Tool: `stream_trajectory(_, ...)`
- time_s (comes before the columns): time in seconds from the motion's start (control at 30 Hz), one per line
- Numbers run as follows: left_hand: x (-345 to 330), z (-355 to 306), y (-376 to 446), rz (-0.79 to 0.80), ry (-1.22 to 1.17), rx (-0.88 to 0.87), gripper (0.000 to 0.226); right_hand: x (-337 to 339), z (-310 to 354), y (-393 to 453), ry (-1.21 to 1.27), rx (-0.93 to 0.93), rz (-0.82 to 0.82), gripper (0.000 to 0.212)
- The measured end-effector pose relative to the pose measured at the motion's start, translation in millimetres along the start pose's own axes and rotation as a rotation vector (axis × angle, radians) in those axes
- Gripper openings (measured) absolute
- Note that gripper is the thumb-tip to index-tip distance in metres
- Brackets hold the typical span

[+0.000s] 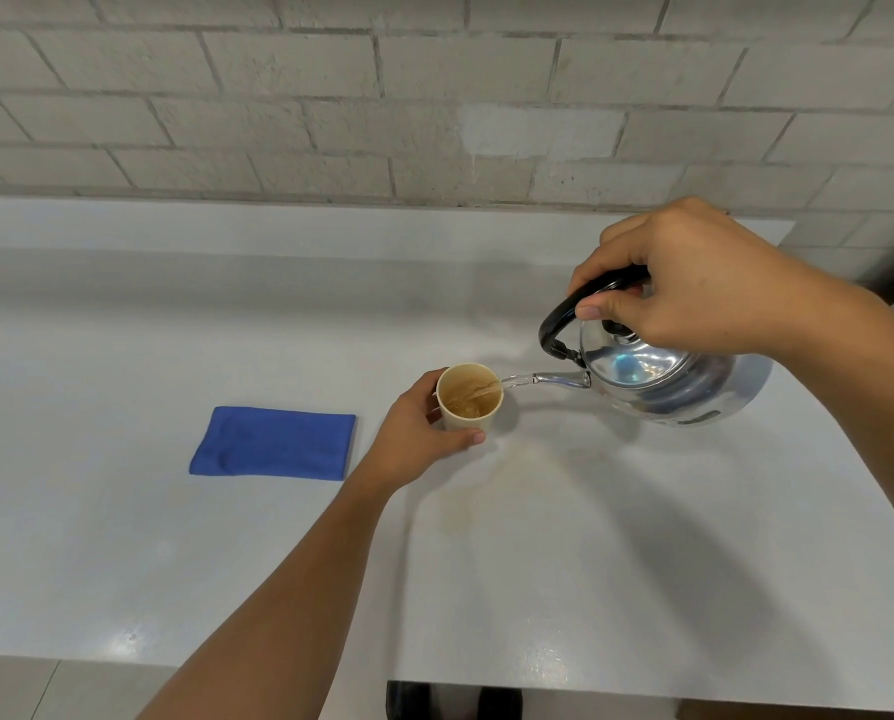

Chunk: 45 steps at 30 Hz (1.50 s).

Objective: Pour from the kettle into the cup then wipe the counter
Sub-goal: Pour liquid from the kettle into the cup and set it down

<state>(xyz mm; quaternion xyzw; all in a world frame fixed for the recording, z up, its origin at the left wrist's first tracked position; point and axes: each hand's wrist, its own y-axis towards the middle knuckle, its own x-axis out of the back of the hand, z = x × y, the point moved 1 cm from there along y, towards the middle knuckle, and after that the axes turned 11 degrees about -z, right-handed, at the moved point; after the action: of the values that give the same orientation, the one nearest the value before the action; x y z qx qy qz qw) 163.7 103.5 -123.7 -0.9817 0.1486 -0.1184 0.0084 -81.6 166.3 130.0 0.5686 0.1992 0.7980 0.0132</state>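
Observation:
A shiny metal kettle with a black handle is tilted to the left above the white counter. My right hand grips its handle from above. A clear stream runs from the spout into a small beige paper cup that stands upright on the counter and holds brownish liquid. My left hand wraps around the cup's left and front side. A folded blue cloth lies flat to the left of the cup, apart from my hands.
A faint brownish stain marks the counter just in front of the cup. A grey brick wall rises behind the counter. The counter's front edge runs along the bottom, its right edge slanting at the far right.

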Motion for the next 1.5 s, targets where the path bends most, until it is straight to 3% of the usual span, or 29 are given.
stream_trajectory(0.43,0.5,-1.2,-0.7,0.004,0.001,0.013,0.081,0.2,1.5,4.4,-0.024,0.004,0.002,0.008)
stream_trajectory(0.87,4.0,-9.7,-2.3,0.013,-0.006,-0.003,0.080,-10.7,-31.7,-32.9,0.344,-0.333,-0.154,0.011)
stream_trajectory(1.17,2.8,-13.3,-4.1,0.013,-0.018,-0.006,0.080,-27.3,-46.0,-52.9,0.529,-0.410,-0.263,0.013)
stream_trajectory(1.3,9.7,-20.4,-5.8,0.026,-0.042,0.009,0.099,-30.5,-53.3,-57.6,0.552,-0.436,-0.304,0.012)
stream_trajectory(1.4,24.7,-44.7,-2.2,-0.051,-0.074,-0.060,0.107,-30.1,-59.7,-61.4,0.556,-0.443,-0.330,0.011)
stream_trajectory(1.5,29.1,-85.6,5.8,-0.069,-0.098,-0.176,0.091,-28.9,-64.8,-61.4,0.553,-0.446,-0.351,0.011)
